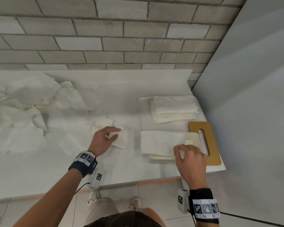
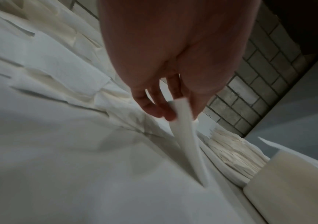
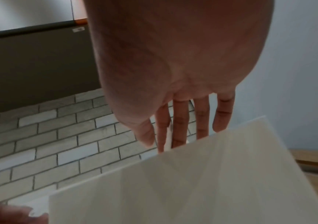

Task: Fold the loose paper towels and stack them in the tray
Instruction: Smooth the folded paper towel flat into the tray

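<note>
My left hand pinches the corner of a loose white paper towel on the counter; in the left wrist view my left hand lifts the loose towel by its edge between thumb and fingers. My right hand hovers over a second paper towel spread on a cream board. Thumb and nearly straight fingers of my right hand seem to pinch the near edge of this second towel. A white tray at the back right holds a stack of folded towels.
A heap of loose towels covers the counter's left half. A brown lid with a slot lies right of the cream board, near the counter's end. A brick wall stands behind and a grey panel to the right.
</note>
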The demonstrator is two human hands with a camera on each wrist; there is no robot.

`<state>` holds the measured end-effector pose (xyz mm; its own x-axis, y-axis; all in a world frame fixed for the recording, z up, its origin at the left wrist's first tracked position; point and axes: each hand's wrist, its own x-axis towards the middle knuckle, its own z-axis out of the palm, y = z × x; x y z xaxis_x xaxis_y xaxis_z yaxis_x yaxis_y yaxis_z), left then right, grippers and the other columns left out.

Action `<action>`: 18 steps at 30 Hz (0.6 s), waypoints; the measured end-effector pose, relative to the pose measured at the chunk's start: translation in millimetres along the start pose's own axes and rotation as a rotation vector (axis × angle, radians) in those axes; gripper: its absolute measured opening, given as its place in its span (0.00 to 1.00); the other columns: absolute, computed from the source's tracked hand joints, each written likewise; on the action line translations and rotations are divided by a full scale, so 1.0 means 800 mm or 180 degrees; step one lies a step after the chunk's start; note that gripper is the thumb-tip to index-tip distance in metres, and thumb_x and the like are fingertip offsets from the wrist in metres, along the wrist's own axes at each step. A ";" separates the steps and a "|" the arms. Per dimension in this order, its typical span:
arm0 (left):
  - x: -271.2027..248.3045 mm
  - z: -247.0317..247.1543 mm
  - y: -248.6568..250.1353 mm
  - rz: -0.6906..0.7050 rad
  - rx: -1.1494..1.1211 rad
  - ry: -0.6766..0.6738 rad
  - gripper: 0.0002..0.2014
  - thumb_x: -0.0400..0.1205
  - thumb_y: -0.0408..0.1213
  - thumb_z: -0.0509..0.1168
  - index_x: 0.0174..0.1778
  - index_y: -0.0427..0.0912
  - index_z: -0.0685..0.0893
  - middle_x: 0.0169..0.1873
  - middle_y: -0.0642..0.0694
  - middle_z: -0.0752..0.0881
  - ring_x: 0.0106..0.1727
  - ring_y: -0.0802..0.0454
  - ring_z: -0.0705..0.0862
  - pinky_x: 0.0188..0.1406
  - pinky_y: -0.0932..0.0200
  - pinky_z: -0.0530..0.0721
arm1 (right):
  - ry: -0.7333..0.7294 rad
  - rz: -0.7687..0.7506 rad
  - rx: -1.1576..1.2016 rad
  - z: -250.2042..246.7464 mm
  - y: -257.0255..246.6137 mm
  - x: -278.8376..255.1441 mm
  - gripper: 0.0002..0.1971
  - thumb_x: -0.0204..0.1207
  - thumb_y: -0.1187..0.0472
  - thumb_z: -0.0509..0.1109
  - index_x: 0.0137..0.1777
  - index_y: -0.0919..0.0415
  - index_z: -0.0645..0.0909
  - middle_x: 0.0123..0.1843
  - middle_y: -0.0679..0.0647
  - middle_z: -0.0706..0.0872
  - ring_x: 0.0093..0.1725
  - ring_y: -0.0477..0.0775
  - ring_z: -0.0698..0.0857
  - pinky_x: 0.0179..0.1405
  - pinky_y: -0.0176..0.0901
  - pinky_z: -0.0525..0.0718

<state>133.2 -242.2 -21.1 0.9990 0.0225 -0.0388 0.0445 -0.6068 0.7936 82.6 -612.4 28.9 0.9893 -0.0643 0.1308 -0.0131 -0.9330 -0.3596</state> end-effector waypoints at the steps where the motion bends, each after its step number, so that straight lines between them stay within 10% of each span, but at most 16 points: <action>1: 0.000 0.002 0.006 -0.0049 0.0034 0.0077 0.12 0.85 0.37 0.76 0.60 0.60 0.94 0.62 0.62 0.89 0.59 0.55 0.88 0.56 0.74 0.78 | -0.0038 0.0049 -0.0171 0.001 0.001 -0.003 0.09 0.87 0.48 0.72 0.54 0.45 0.94 0.53 0.48 0.95 0.64 0.57 0.89 0.64 0.60 0.81; 8: -0.005 0.010 0.031 -0.0125 -0.0315 0.0602 0.24 0.81 0.42 0.81 0.71 0.65 0.84 0.44 0.62 0.93 0.58 0.66 0.90 0.68 0.62 0.80 | -0.0038 0.0139 -0.0782 0.001 0.017 0.000 0.26 0.87 0.37 0.57 0.49 0.44 0.97 0.47 0.44 0.97 0.73 0.57 0.84 0.72 0.63 0.70; 12: -0.005 0.007 0.058 -0.0097 -0.0441 0.0535 0.06 0.80 0.46 0.81 0.50 0.55 0.92 0.45 0.64 0.94 0.55 0.64 0.91 0.66 0.57 0.84 | -0.0434 0.0187 -0.1058 -0.001 0.021 -0.005 0.34 0.85 0.32 0.46 0.53 0.40 0.96 0.50 0.44 0.97 0.75 0.57 0.83 0.76 0.64 0.69; 18: -0.018 0.001 0.121 0.0845 -0.0483 0.0291 0.03 0.78 0.42 0.82 0.46 0.52 0.95 0.55 0.60 0.94 0.68 0.52 0.87 0.74 0.50 0.81 | 0.0122 -0.0591 0.0154 -0.052 -0.032 0.011 0.17 0.84 0.37 0.69 0.67 0.39 0.89 0.70 0.43 0.88 0.74 0.56 0.82 0.71 0.64 0.79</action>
<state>123.3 -301.6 55.8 0.9719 -0.0455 0.2311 -0.2245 -0.4758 0.8504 85.7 -603.6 78.1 0.9678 0.0929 0.2337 0.1769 -0.9120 -0.3700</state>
